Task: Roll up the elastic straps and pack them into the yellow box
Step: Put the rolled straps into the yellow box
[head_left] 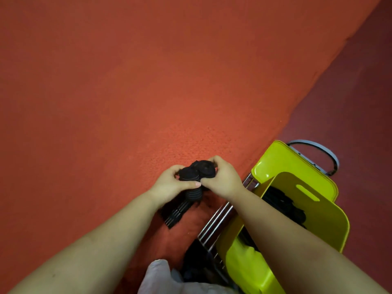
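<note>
Elastic strap (196, 177), black with thin pale stripes, is up in both my hands, left of the yellow box (297, 187) and clear of the red floor (106, 92). Top end is already wound into a tight coil; looks like two coils side by side, can't say for sure. Loose tail hangs down from the coil toward me.

Left hand (169, 185): fingers curled round the lower part of the roll, thumb laid across the front. Right hand (222, 179): fingers clenched on the coil's right side, pinching it. Both grasping the strap, neither released.

Handling guess: light, soft, springy. It'll want to unwind the moment pressure drops, so hold across the coil's flat faces and keep a thumb on the outer wrap. Don't hold by the tail; it just stretches.

Box sits just right of my hands, open, slot handle in the near wall, dark rolled straps already inside. Beyond the box, a grey curved handle (318, 153). Left of the box, near side, chrome bars (216, 223). Below those, pale cloth (161, 276) and more dark stuff, unclear what.
</note>
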Demonstrator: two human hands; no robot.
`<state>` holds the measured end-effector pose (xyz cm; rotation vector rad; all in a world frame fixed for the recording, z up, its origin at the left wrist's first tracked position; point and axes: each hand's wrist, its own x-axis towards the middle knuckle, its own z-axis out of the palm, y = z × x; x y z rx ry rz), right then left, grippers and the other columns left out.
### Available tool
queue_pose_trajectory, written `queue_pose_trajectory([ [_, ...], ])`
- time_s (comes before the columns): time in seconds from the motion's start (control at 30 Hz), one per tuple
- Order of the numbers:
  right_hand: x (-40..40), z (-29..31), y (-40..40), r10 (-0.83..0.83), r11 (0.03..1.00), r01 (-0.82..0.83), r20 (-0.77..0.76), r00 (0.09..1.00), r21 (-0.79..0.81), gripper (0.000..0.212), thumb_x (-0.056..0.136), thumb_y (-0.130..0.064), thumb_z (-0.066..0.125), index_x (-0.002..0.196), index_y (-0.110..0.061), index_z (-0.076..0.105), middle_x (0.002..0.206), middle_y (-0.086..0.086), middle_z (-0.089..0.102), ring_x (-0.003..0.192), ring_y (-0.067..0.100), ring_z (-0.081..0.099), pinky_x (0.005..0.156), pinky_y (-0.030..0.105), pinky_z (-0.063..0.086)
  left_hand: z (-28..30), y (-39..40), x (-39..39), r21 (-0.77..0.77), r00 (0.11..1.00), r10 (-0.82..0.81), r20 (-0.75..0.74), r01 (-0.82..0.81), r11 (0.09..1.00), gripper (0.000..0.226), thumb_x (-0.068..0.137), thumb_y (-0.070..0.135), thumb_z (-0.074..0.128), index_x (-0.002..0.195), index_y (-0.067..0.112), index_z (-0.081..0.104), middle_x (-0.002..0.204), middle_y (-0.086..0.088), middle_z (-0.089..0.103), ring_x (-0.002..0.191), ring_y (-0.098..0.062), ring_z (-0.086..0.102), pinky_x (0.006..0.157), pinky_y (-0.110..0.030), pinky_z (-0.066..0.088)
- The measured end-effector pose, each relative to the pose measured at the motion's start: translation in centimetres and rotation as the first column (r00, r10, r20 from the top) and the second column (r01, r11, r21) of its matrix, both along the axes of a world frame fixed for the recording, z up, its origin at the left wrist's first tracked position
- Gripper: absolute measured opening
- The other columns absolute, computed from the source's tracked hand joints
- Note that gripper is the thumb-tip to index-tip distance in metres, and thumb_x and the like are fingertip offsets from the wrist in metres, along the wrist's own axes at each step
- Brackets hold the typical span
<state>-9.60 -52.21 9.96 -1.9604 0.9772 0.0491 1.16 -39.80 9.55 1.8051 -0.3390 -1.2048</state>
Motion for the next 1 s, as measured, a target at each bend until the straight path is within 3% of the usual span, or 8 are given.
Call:
queue_pose_trajectory([
  [0.17, -4.4, 1.8, -1.2, -0.213, 0.957, 0.231, 0.115, 0.970, -0.174, 0.038, 0.071, -0.028, 0.073, 0.104, -0.020, 0.055, 0.104, -0.003, 0.062, 0.095, 0.018, 0.058, 0.077, 0.029, 0.044, 2.7, -3.9, -2.1, -0.050, 0.968, -0.087, 0.235, 0.102, 0.994, 0.038, 0.065, 0.019, 0.085, 0.089, 0.012, 0.056, 0.073, 0.006, 0.058, 0.064, -0.007, 0.051, 0.056, -0.011, 0.040],
  [0.33, -10.4, 2.8, -2.3, -0.489, 0.820, 0.533, 0.229, 0.842, -0.210, 0.037, 0.075, -0.020, 0.069, 0.107, -0.023, 0.052, 0.106, -0.005, 0.057, 0.092, 0.016, 0.059, 0.074, 0.028, 0.045, 3.8, -7.8, -6.4, -0.115, 0.929, -0.185, 0.321, 0.232, 0.966, 0.038, 0.069, 0.019, 0.082, 0.088, 0.014, 0.049, 0.070, 0.007, 0.054, 0.062, -0.008, 0.048, 0.061, -0.023, 0.039],
  [0.5, -16.3, 3.4, -3.1, -0.690, 0.653, 0.726, 0.226, 0.688, -0.216, 0.042, 0.076, -0.015, 0.069, 0.113, -0.019, 0.051, 0.116, -0.003, 0.053, 0.100, 0.015, 0.054, 0.075, 0.024, 0.038, 3.8, -10.9, -11.6, -0.180, 0.868, -0.351, 0.353, 0.431, 0.884, 0.033, 0.072, 0.017, 0.079, 0.095, 0.022, 0.056, 0.080, 0.011, 0.059, 0.069, -0.007, 0.054, 0.071, -0.025, 0.046],
  [0.7, -22.1, 0.9, -1.8, -0.816, 0.550, 0.814, 0.088, 0.571, -0.186, 0.043, 0.079, -0.018, 0.066, 0.117, -0.019, 0.047, 0.119, -0.001, 0.053, 0.099, 0.022, 0.058, 0.072, 0.028, 0.042, 1.7, -13.4, -17.0, -0.086, 0.790, -0.530, 0.307, 0.578, 0.811, 0.038, 0.075, 0.006, 0.072, 0.104, 0.025, 0.054, 0.093, 0.003, 0.060, 0.081, -0.015, 0.057, 0.084, -0.030, 0.047],
  [0.9, -24.6, -2.6, 0.2, -0.856, 0.512, 0.844, -0.165, 0.489, -0.159, 0.041, 0.080, -0.018, 0.062, 0.118, -0.019, 0.047, 0.119, 0.000, 0.055, 0.097, 0.028, 0.060, 0.075, 0.036, 0.049, -1.2, -13.5, -20.4, 0.070, 0.740, -0.656, 0.148, 0.654, 0.753, 0.037, 0.077, 0.000, 0.056, 0.106, 0.024, 0.057, 0.088, -0.003, 0.065, 0.081, -0.024, 0.065, 0.084, -0.036, 0.053],
  [1.0, -25.1, -4.1, 0.8, -0.854, 0.497, 0.864, -0.224, 0.469, -0.086, 0.041, 0.079, -0.015, 0.061, 0.117, -0.018, 0.047, 0.118, 0.003, 0.057, 0.100, 0.030, 0.060, 0.080, 0.039, 0.050, -2.8, -13.5, -21.7, 0.121, 0.675, -0.718, 0.169, 0.709, 0.694, 0.037, 0.076, 0.002, 0.059, 0.108, 0.021, 0.058, 0.095, -0.005, 0.066, 0.079, -0.019, 0.060, 0.084, -0.032, 0.050],
])
